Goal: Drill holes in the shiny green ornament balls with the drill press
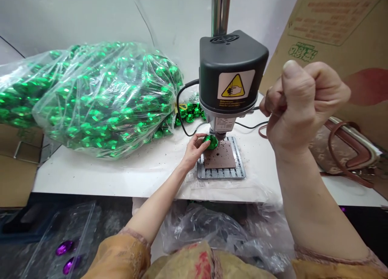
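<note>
My left hand (195, 151) pinches a shiny green faceted ball (210, 142) beside the chuck of a small black bench drill press (233, 72). The ball is just above a brown square board (222, 159) with a dark hole in it; whether it touches the board I cannot tell. That board lies on the slotted grey metal base (221, 174). Raised on the right, my right hand (300, 101) is closed around the feed lever (256, 108) of the drill press, most of which the fingers hide.
A large clear plastic bag (115, 101) of green faceted balls fills the left of the white table (121, 174). A cardboard box (339, 36) and a patterned handbag (342, 149) stand at the right. Below left, purple gems (64, 248) lie in a clear tray. Black cables run behind the drill.
</note>
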Tool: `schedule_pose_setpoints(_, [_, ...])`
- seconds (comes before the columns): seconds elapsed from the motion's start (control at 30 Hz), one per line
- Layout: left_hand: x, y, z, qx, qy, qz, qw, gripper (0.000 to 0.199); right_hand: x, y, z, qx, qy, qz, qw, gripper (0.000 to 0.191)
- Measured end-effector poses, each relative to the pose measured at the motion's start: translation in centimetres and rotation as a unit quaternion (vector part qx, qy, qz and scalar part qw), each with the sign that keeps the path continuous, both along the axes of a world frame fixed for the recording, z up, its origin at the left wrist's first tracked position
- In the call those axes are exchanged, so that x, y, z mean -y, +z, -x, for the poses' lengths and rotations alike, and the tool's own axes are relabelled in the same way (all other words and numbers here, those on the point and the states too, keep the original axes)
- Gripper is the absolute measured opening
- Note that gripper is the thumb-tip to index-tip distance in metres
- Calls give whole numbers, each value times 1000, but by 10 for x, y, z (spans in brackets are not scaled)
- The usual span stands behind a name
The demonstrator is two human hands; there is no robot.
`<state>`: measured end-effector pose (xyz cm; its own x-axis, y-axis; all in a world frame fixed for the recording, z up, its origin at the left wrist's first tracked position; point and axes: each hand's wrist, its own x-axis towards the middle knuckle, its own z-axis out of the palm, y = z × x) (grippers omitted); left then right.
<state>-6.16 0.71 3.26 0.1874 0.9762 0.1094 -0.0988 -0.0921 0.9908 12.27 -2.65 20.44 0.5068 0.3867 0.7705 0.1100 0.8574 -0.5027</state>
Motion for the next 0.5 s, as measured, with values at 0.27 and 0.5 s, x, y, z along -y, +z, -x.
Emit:
schedule_pose_setpoints(0.27, [-1, 1, 13, -79, -18, -78, 994, 50, 3, 0, 1, 4, 31, -9, 999, 40])
schedule_pose_setpoints(0.5, [2, -1, 8, -109, -53, -94, 988, 50, 2, -1, 0, 0, 31, -5, 1000, 40])
